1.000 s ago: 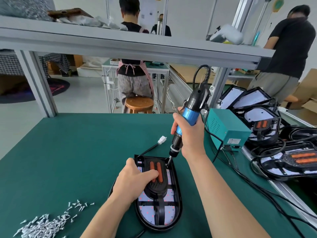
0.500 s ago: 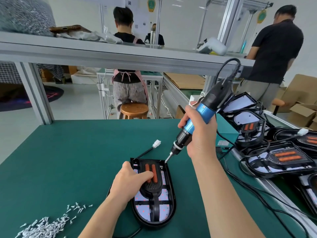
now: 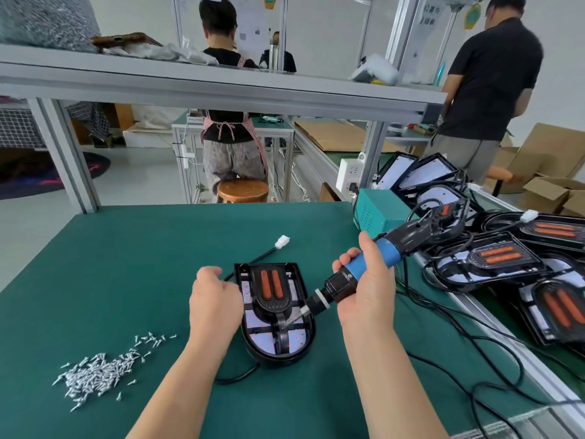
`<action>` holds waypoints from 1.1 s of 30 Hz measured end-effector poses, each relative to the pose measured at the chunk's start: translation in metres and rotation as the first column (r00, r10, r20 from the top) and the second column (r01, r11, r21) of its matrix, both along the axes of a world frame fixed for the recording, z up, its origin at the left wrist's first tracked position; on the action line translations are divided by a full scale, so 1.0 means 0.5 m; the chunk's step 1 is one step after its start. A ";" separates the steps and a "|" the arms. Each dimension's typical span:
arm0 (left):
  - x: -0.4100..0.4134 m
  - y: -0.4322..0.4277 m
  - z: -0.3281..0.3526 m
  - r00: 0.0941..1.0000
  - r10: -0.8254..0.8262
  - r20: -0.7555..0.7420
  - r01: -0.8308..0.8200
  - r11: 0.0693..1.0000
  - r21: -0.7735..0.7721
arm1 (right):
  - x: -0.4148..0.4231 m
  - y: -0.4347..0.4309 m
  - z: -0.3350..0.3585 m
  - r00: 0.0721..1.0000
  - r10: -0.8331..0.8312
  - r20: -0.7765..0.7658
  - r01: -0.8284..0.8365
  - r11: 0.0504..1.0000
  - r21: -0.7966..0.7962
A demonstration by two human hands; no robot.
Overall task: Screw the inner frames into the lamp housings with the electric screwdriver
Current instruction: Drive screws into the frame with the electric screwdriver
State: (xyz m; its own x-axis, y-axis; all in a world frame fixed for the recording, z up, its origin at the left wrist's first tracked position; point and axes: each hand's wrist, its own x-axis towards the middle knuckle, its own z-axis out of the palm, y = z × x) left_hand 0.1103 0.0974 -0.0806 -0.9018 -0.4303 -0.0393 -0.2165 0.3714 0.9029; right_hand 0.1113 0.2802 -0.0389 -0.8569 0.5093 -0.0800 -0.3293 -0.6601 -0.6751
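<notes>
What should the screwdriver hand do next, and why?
Probably tip the electric screwdriver upright and press its bit onto the inner frame. The right hand grips it slanted, the bit over the frame's lower middle, and the left hand is curled at the left edge of the lamp housing. Whether a screw sits on the bit is too blurred to tell.

Screwdriver (image 3: 384,250) tip blurred; L hand (image 3: 215,304) fingers hidden, covers housing (image 3: 278,356) edge.

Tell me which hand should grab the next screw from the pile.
Left. The left hand sits at the housing's left edge, nearer the screws, with no tool; the right hand grips the screwdriver.
</notes>
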 end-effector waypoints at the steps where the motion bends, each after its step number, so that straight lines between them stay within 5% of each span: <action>1: 0.007 0.001 0.005 1.000 0.000 -0.015 0.003 0.986 0.169 | 0.004 -0.001 -0.002 1.000 -0.010 0.009 0.011 1.000 -0.010; 5: 0.047 0.003 0.028 0.994 -0.028 -0.110 0.090 0.777 0.623 | 0.016 -0.005 -0.007 0.999 -0.034 0.039 0.036 0.998 -0.059; 10: 0.083 0.015 0.038 0.985 -0.043 -0.169 0.159 0.624 0.765 | 0.029 -0.011 -0.007 1.000 0.006 0.031 -0.002 0.992 -0.124; 23: 0.115 0.036 0.015 0.979 -0.132 -0.158 0.187 0.893 0.410 | 0.045 -0.028 0.002 0.998 0.040 0.043 -0.029 0.976 -0.217; 33: 0.121 0.023 0.021 0.977 -0.143 -0.157 0.212 0.719 0.662 | 0.045 -0.028 0.001 0.998 0.009 0.070 0.011 0.958 -0.285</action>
State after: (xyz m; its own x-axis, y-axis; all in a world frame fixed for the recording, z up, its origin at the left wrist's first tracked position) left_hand 0.1709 0.1087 -0.0701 -0.9731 -0.1534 -0.1717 -0.1163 -0.3162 0.9415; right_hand 0.1339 0.2663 -0.0382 -0.8435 0.4572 -0.2817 -0.2887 -0.8284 -0.4800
